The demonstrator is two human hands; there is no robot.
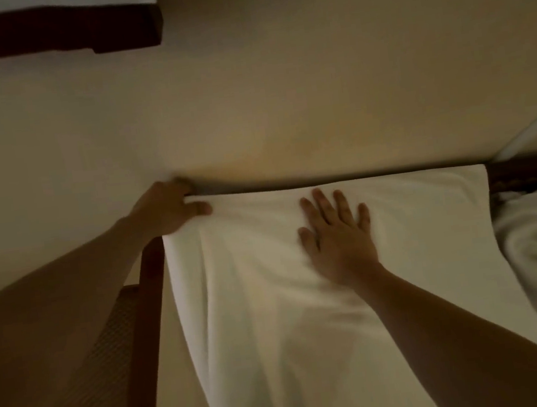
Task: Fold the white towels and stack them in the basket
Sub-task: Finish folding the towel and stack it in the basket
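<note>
A white towel (304,283) was spread at 6 o'clock; its 10 o'clock corner was pinched by the left hand (168,210), while the flat, released right hand (339,238) was pressed on it.

Dark wooden chair (148,285) — woven seat (103,359).

Dim warm light, beige floor (246,87), dark wooden furniture (46,31)
</note>
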